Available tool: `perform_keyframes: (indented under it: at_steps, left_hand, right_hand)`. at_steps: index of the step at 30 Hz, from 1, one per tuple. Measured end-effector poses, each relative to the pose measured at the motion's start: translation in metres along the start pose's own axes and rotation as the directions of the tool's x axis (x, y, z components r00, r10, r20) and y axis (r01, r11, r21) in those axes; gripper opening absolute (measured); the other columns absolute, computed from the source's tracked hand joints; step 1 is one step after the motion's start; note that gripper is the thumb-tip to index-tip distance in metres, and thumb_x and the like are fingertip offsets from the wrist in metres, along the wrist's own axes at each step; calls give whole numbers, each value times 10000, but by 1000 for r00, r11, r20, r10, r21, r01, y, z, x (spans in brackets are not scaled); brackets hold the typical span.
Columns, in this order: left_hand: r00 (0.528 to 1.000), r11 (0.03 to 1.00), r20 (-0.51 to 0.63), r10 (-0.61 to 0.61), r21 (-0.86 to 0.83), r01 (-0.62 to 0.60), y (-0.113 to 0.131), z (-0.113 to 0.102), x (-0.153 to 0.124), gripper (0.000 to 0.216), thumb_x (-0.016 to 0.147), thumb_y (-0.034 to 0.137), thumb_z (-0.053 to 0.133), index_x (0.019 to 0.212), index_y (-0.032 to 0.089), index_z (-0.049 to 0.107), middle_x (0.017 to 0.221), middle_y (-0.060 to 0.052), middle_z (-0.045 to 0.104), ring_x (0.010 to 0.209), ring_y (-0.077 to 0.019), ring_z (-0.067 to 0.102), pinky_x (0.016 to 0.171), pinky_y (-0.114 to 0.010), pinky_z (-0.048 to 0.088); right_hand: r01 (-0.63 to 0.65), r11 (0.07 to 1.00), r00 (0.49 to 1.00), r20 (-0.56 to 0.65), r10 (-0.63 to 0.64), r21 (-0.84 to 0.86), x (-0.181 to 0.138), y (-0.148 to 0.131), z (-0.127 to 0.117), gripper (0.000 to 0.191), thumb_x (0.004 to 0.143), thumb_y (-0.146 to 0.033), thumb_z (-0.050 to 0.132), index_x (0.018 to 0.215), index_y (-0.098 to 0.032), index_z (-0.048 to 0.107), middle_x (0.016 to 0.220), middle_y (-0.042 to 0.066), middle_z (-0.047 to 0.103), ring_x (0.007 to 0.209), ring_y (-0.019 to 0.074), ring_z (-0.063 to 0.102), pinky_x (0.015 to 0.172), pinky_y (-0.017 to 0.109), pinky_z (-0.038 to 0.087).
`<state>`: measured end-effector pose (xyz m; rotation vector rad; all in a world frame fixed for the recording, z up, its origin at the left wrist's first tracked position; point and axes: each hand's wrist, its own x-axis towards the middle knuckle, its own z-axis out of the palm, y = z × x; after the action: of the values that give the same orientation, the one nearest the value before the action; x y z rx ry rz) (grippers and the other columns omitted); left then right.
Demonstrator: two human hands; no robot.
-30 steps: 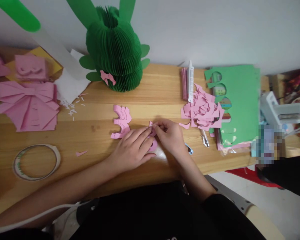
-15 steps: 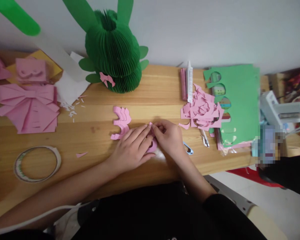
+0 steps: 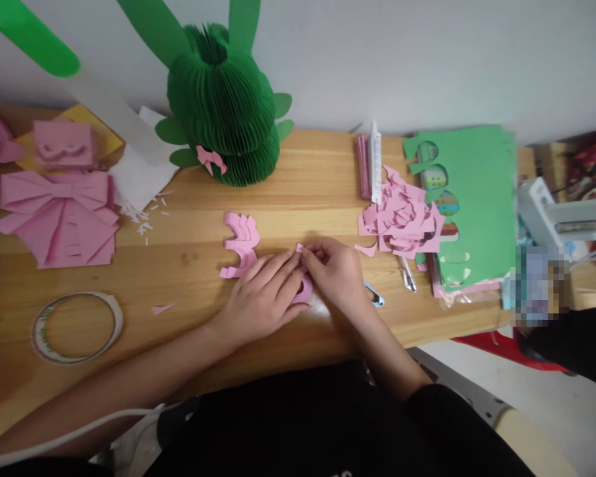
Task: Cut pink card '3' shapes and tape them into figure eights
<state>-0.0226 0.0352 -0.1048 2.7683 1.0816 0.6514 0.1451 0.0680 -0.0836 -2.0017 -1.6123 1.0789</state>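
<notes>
- Apparently, the step in hand is fine work on one small pink cut-out, which lies on the wooden table, partly hidden under the hands.
- The left hand reaches across it, fingers extended and close together, with the thumb apart along the near side; whether that thumb grips the paper, I cannot tell.
- The right hand has thumb and forefinger brought together at the far end of the piece, seemingly pinching its narrow tip; its other fingers are curled, and their exact hold is hidden.
- Just beyond the left fingers sits a pile of curved pink pieces, similar in colour to the one being handled.
- To the right, well clear of the pinch, lie pink scraps and a light-blue tool, both untouched.
- As I judge it, the next move calls for a steady left hand and light, precise fingertip pressure from the right, since thin paper could crease or slip out of line.
</notes>
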Motion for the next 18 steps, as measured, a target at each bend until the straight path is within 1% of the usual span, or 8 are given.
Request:
perform_keyframes:
  at_steps: [6,13,18]
  left_hand:
    - [1000,1000,-9,13,9,-13,0,-1,1,392,997,367,461,1157,60,644,1228,-182,700,1153,-302,655,967,-427,482]
    - [999,1000,30,-27,-14,27,-1,-1,0,385,992,394,462,1158,106,657,1323,-185,643,1201,-321,620,965,-446,469]
    - [999,999,39,-29,27,28,0,1,0,471,1010,429,396,1213,69,622,1343,-184,629,1212,-319,609,974,-446,457]
  right_hand:
    - [-3,1000,1000,3,3,-12,0,0,0,148,834,-254,612,724,-182,682,640,35,714,576,162,625,592,279,423]
    - [0,1000,1000,-7,0,-27,-1,-2,0,147,833,-253,622,715,-189,681,642,31,712,573,167,626,589,281,423]
    - [1,1000,1000,-8,-1,-25,0,-2,-1,131,821,-252,633,718,-192,686,616,15,691,545,151,596,566,270,401]
